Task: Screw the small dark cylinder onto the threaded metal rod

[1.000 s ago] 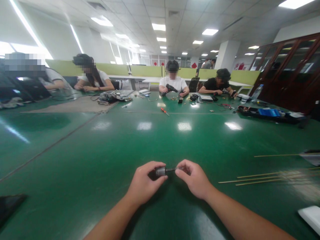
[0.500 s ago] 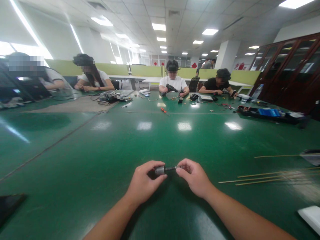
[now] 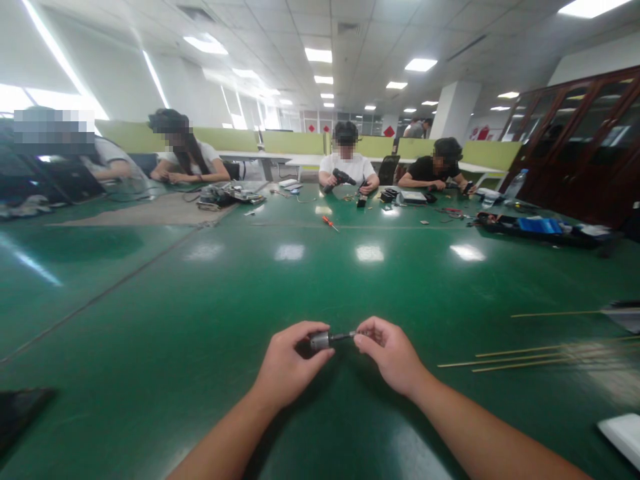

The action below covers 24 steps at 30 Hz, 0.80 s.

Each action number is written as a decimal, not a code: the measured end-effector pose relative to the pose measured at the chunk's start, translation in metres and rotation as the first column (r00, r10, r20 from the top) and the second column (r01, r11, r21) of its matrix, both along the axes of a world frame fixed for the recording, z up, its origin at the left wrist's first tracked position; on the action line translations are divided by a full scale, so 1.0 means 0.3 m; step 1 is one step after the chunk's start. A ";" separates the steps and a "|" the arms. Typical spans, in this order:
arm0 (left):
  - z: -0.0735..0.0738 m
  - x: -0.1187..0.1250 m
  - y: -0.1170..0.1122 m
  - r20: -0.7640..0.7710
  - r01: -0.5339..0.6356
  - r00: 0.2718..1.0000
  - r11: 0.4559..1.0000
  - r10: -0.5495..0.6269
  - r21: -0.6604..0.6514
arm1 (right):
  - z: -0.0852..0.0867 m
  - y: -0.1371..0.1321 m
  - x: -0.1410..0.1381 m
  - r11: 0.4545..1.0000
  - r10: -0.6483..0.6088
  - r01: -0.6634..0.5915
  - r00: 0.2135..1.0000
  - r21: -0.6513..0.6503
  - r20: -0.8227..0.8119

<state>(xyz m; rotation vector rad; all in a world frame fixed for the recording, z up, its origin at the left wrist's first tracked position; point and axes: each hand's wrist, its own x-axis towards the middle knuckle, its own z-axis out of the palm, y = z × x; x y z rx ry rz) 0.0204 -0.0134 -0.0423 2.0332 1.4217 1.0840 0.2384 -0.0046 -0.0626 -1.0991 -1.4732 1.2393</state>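
My left hand point(image 3: 287, 363) is closed around a small silver cylindrical motor point(image 3: 320, 341), thumb and fingers gripping it from both sides. A thin dark shaft point(image 3: 341, 337) sticks out of the motor to the right. At the shaft's far end, my right hand point(image 3: 390, 353) pinches the tip between thumb and fingers. What exactly sits under those fingertips is partly hidden. Both hands are held over the green table point(image 3: 320, 287), with the motor lying roughly level between them.
Several thin sticks point(image 3: 520, 357) lie at the right, near a white object point(image 3: 623, 437). An orange screwdriver point(image 3: 330, 223) rests farther off. Across the table a co-worker holds a power drill point(image 3: 343, 177). A black tray point(image 3: 545, 230) stands at the far right; a dark object point(image 3: 23, 417) lies at left.
My right fingertips have shifted very slightly to the right at the shaft's end. My left hand and the motor hold their place.
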 end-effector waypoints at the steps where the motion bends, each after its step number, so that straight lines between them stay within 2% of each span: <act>1: 0.002 0.001 0.000 0.001 -0.002 1.000 1.000 0.002 -0.001 | -0.001 0.001 0.000 1.000 -0.001 0.001 1.000 0.003 -0.001; 10: 0.006 0.001 -0.004 0.005 0.003 1.000 1.000 -0.003 -0.004 | -0.009 0.003 0.000 1.000 -0.006 0.005 0.999 -0.014 -0.034; 14: 0.005 -0.001 -0.002 0.010 -0.009 1.000 1.000 0.010 -0.022 | -0.003 0.013 0.000 0.997 -0.054 0.042 0.980 -0.064 -0.191; 19: 0.020 -0.001 0.000 0.007 -0.048 0.999 0.999 0.048 -0.024 | -0.009 0.035 0.006 0.972 -0.179 0.084 0.865 -0.218 -0.468; 22: 0.012 -0.010 0.013 0.057 -0.097 0.993 0.994 0.100 -0.055 | -0.014 0.041 0.005 0.976 -0.160 0.059 0.850 -0.211 -0.501; 24: 0.000 -0.017 0.027 0.171 -0.122 0.975 0.986 0.140 -0.115 | -0.015 0.042 0.002 0.979 -0.143 0.047 0.855 -0.201 -0.499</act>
